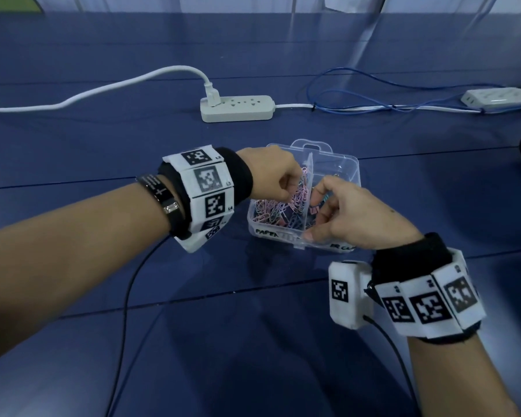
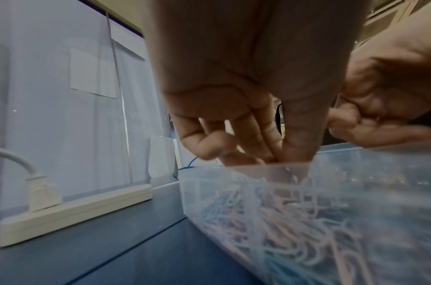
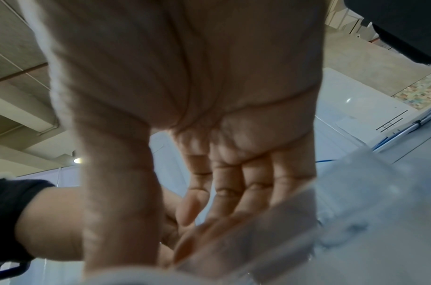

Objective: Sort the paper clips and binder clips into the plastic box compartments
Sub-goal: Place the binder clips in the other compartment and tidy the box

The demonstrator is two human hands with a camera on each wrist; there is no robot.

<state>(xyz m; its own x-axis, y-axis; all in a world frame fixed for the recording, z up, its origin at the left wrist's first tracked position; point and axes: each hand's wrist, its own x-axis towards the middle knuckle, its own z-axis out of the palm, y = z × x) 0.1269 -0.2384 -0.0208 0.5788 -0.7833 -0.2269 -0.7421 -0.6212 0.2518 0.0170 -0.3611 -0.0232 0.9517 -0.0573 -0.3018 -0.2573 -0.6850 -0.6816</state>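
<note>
A clear plastic box (image 1: 348, 159) with a middle divider sits on the blue table. Its left compartment holds a heap of coloured paper clips (image 1: 271, 212), also seen through the wall in the left wrist view (image 2: 295, 221). My left hand (image 1: 286, 188) hangs over that compartment with its fingers curled, and thumb and fingers (image 2: 280, 156) pinch together among the clips at the rim. My right hand (image 1: 313, 215) reaches into the right compartment with its thumb on the front rim. Its fingers (image 3: 234, 183) are nearly straight, and the fingertips are hidden behind the box wall (image 3: 356, 192). A few binder clips (image 1: 315, 209) show beside the divider.
A white power strip (image 1: 236, 108) with a plugged-in white cable lies behind the box. Loose blue cable (image 1: 358, 94) and a second white strip (image 1: 497, 97) lie at the back right. Black wires trail from both wrist cameras across the near table.
</note>
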